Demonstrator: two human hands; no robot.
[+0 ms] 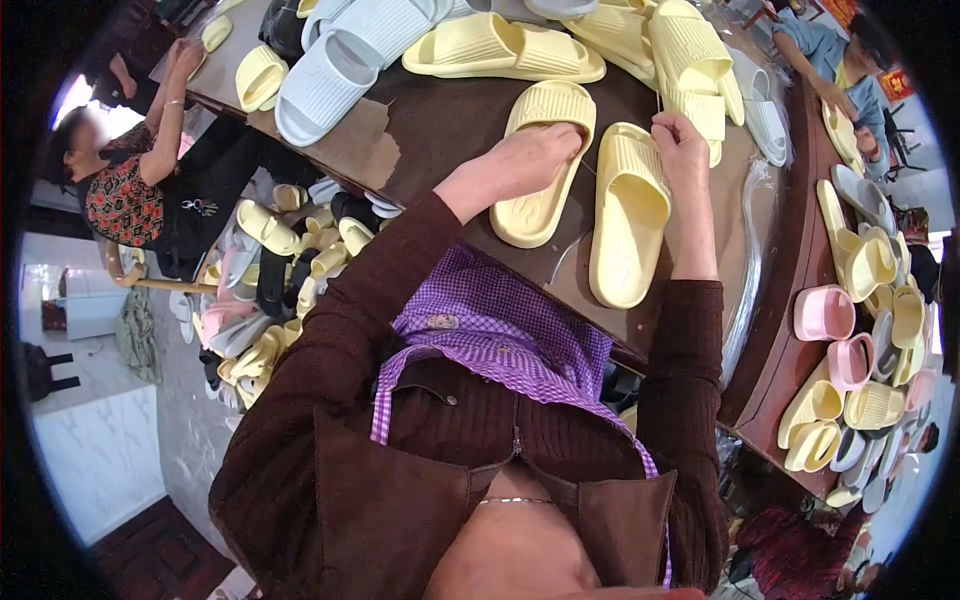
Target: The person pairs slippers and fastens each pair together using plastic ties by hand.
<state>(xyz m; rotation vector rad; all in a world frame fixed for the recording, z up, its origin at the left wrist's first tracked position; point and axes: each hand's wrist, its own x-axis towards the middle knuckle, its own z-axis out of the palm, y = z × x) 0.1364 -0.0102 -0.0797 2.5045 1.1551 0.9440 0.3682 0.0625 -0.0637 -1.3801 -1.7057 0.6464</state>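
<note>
Two yellow slide slippers lie side by side on the brown table before me. My left hand (538, 158) reaches into the left slipper (530, 215), its curled fingers tucked at the strap and their tips hidden. Just beside the strap of the right slipper (630, 240), my right hand (684, 142) is closed in a pinch. A thin pale strand seems to rise from those fingertips; it is too fine to follow. On the table's right side runs a bundle of clear plastic strands (748, 260).
Yellow slippers (500, 48) and grey-blue slippers (330, 88) pile along the table's far side. A side table (750, 390) at right carries yellow, pink and grey slippers. More slippers heap on the floor at left. One person (125, 190) stands left; another (835, 75) works far right.
</note>
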